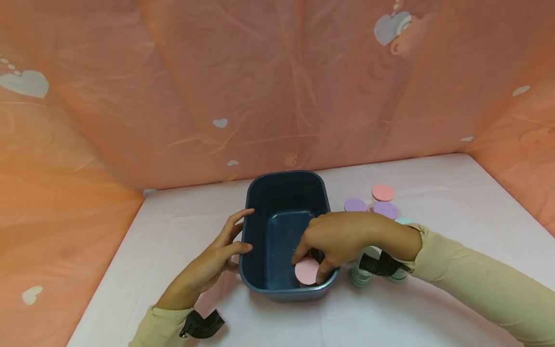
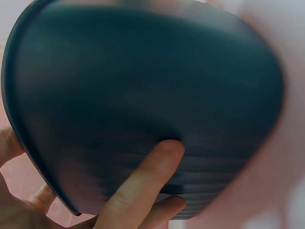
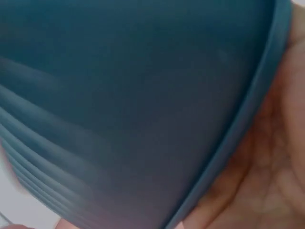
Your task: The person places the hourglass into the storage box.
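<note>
A deep dark blue plastic bin (image 1: pixel 286 293) stands on the table. My left hand (image 1: pixel 217 255) holds its left wall, with fingertips over the rim and other fingers against the outside; the left wrist view shows a finger (image 2: pixel 143 186) on the outer wall. Inside the bin's near right corner, my right hand (image 1: pixel 342 236) grips a jar with a pale pink lid (image 1: pixel 307 271) between thumb and fingers. The jar's body is mostly hidden. In the right wrist view, the bin's wall (image 3: pixel 143 105) covers most of the picture, and the palm (image 3: pixel 267 181) shows beyond the rim.
Right of the bin stand several clear jars, with a coral lid (image 1: pixel 383 193), purple lids (image 1: pixel 355 205) and a mint lid (image 1: pixel 403 220). My right forearm partly hides them, including a jar (image 1: pixel 361 276) near the wrist. An orange cloth (image 1: pixel 260 86) with hearts hangs behind the white tabletop (image 1: pixel 182 217).
</note>
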A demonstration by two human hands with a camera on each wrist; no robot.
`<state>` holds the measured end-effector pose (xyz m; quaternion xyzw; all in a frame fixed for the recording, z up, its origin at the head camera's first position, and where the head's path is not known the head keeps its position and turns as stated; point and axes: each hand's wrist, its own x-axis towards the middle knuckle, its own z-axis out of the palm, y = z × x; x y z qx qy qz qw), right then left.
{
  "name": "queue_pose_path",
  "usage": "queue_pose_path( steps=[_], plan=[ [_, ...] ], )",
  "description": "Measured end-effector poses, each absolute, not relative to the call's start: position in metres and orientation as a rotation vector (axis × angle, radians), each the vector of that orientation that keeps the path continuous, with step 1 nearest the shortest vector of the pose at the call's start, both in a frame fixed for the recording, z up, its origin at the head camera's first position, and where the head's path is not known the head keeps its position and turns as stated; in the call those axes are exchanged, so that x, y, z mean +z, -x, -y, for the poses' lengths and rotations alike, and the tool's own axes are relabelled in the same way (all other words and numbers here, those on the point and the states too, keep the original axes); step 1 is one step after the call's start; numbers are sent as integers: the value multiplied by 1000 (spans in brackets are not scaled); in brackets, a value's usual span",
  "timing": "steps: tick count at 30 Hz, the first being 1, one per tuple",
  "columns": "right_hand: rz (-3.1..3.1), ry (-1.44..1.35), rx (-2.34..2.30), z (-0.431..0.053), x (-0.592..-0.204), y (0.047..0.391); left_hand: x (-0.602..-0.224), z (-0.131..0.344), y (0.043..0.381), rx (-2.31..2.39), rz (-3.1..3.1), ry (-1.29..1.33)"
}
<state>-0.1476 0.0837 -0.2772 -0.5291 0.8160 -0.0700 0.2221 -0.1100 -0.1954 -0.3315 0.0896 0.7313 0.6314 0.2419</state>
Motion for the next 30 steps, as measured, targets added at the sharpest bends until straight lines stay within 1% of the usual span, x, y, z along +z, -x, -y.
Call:
queue_pose_path(
  steps=[12,15,20,26,30],
  plan=[
    [-2291,1398,-216,-92,-278,141,-337,195,111,1732,-1965,-287],
    [-2335,1427,-239,-99,-277,137,-337,196,110,1728,-1956,-297],
    [-2463,1508,-445,-124,-271,130,-334,196,110,1728,-1953,-310],
    [-2616,1388,-718,-163,-269,125,-334,196,107,1723,-1972,-296],
    [-2729,1335,-758,-182,-275,129,-336,195,101,1673,-2046,-256]
  ],
)
